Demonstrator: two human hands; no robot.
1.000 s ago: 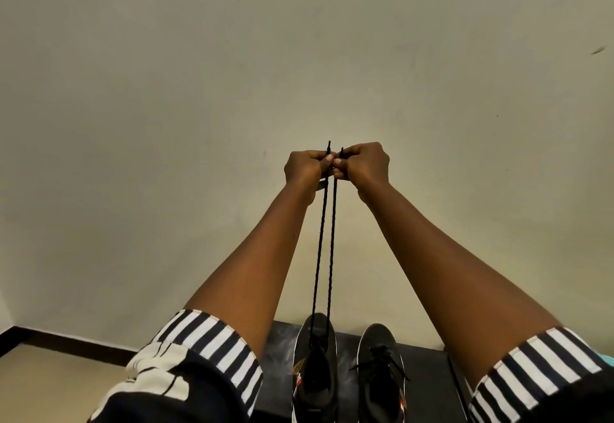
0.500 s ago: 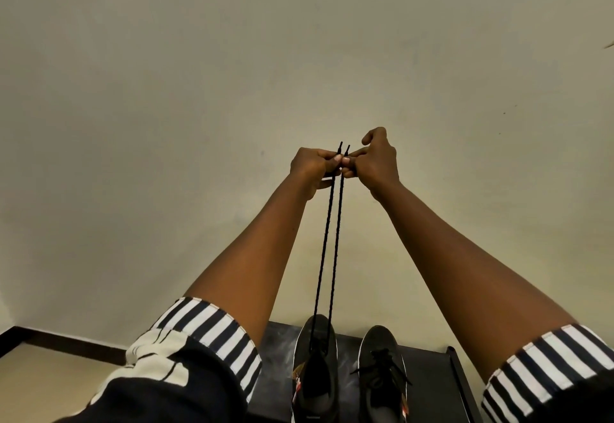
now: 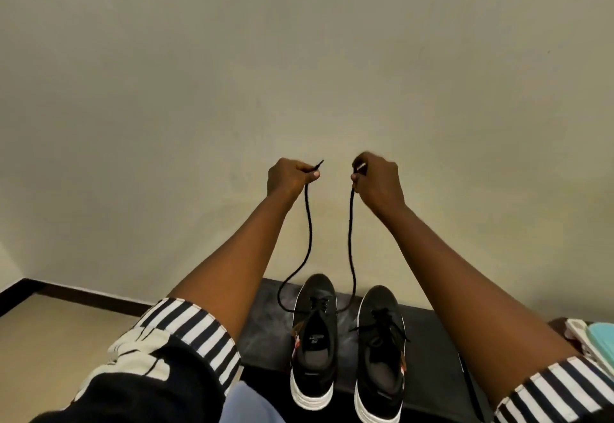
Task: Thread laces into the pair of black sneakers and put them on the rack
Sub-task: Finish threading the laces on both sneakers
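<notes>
Two black sneakers with white soles sit side by side on a dark, flat rack top, toes pointing at the far wall. The left sneaker [image 3: 314, 339] is only partly laced, and a long black lace [image 3: 309, 239] comes up out of its front holes in two loose, wavy lines. The left hand [image 3: 287, 176] is curled around one end of the lace, and the little hard tip pokes out past the thumb. The right hand [image 3: 377, 178] pinches the other end between thumb and fingers. Both hands are held up high in front of the wall, a little apart from each other, well above the shoes. The right sneaker [image 3: 380, 353] is laced already, and its lace ends lie spread out over its tongue. The rack top [image 3: 265, 323] is dark and a bit shiny, and it stands against the plain cream wall [image 3: 299, 57]. Both arms reach forward from rolled-up sleeves with black and white stripes; the left sleeve [image 3: 192, 333] hides the near left part of the rack. To the left is a pale floor [image 3: 50, 339] with a dark strip along the bottom of the wall. At the far right edge are some pale pink and green things [image 3: 594, 339], too cut off to name. Something light blue [image 3: 249, 406] shows at the near edge, by the heel of the left sneaker.
</notes>
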